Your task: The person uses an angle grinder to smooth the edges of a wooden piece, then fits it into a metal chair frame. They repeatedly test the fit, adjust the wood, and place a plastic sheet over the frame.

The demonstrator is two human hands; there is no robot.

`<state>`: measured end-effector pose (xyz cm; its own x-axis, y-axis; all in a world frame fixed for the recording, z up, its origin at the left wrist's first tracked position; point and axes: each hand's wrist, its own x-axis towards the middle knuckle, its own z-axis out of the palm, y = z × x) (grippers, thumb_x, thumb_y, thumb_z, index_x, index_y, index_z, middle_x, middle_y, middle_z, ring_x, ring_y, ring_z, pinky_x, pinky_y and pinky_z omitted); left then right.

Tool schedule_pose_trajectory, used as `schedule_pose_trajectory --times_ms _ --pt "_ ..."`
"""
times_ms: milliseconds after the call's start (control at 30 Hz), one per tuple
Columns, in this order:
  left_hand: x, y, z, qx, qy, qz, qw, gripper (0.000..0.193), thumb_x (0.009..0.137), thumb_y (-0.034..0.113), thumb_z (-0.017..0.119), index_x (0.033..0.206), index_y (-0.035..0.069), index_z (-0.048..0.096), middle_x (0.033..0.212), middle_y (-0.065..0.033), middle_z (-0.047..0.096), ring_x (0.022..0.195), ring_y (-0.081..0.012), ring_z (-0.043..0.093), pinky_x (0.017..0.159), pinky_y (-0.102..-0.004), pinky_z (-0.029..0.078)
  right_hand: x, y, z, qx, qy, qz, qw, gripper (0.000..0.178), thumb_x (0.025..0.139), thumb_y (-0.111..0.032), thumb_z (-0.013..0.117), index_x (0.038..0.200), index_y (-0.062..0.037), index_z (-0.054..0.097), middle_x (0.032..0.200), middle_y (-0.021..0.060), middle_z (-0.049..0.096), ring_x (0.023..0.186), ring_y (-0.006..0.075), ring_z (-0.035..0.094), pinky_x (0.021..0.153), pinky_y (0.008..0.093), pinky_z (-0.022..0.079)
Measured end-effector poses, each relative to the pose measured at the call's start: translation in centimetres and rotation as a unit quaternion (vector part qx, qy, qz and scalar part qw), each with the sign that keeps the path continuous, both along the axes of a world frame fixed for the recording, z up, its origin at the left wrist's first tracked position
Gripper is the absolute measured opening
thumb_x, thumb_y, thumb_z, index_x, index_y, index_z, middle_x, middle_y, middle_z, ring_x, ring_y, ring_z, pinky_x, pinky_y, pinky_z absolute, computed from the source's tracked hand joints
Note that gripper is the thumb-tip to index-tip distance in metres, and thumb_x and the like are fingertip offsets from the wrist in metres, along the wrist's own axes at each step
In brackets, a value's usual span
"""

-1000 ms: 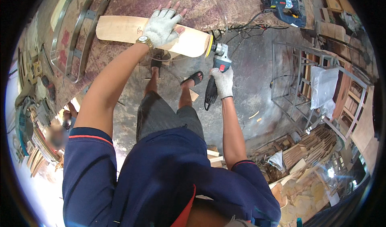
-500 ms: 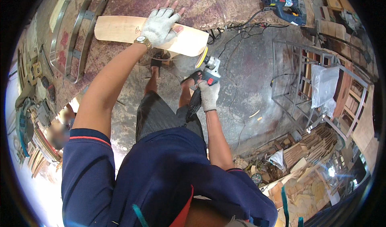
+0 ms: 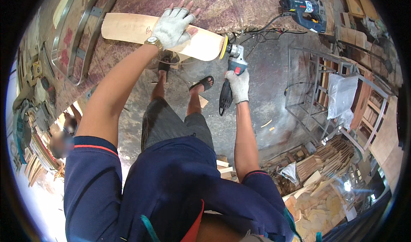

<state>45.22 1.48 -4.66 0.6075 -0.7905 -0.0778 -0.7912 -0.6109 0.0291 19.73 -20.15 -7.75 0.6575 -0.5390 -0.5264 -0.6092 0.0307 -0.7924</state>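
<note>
The wooden board (image 3: 128,28) lies flat on the worktop (image 3: 239,13), with its round right end poking out past the edge. That seems to leave room for the angle grinder (image 3: 237,65) to reach the end without hitting the worktop.

The left hand (image 3: 172,25) lies on top of the board. Its fingers (image 3: 182,12) are spread wide and flat, not curled round anything. It is likely pushing down so the board won't slide.

The right hand (image 3: 238,83) has its fingers wrapped snugly round the body of the grinder. The disc (image 3: 224,47) with the yellow edge faces the board's round end and looks to be touching it.

A shiny metal frame (image 3: 81,32) lies to the left, near the board's other end. A blue jigsaw (image 3: 303,14) lies well off to the right, out of the hands' way.
</note>
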Motion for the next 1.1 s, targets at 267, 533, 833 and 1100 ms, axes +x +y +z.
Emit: schedule_pose_trajectory --times_ms 267,533,833,1100 --pt "-0.1 0.1 -0.1 -0.048 -0.003 -0.001 0.999 0.066 0.102 0.048 0.047 0.160 0.019 0.032 0.165 -0.0129 0.031 0.153 -0.0332 0.026 0.125 -0.0495 0.019 -2.7 2.0 0.3 0.031 0.019 -0.020 0.999 0.041 0.072 -0.014 0.078 0.106 0.0013 0.061 0.088 0.0073 0.068 0.074 0.0160 0.061 0.069 0.0332 0.052" --pt "-1.1 1.2 0.1 -0.193 -0.029 0.374 0.907 0.079 0.092 0.057 0.062 0.150 0.005 0.043 0.153 -0.0235 0.043 0.142 -0.0393 0.040 0.115 -0.0546 0.032 -10.2 8.4 1.5 0.001 0.026 -0.050 0.998 0.029 0.079 -0.012 0.071 0.105 -0.0044 0.061 0.080 0.0036 0.063 0.063 0.0131 0.059 0.059 0.0321 0.049" --pt "2.7 -0.1 2.2 -0.090 0.033 0.827 0.554 0.114 0.069 0.071 0.077 0.152 0.009 0.029 0.155 -0.0365 0.024 0.139 -0.0500 0.037 0.111 -0.0566 0.036 -14.7 5.5 5.0 0.055 -0.003 -0.204 0.977 0.022 0.080 -0.005 0.069 0.099 -0.0037 0.057 0.073 0.0057 0.062 0.054 0.0186 0.062 0.051 0.0323 0.051" --pt "-1.0 0.7 7.6 -0.146 0.120 0.303 0.934 0.095 0.069 0.046 0.079 0.152 0.019 0.041 0.145 -0.0314 0.039 0.132 -0.0455 0.043 0.107 -0.0529 0.040 -15.2 5.2 7.2 0.073 -0.021 -0.277 0.958 0.015 0.082 -0.004 0.069 0.093 -0.0019 0.060 0.072 0.0063 0.063 0.055 0.0191 0.064 0.051 0.0319 0.051"
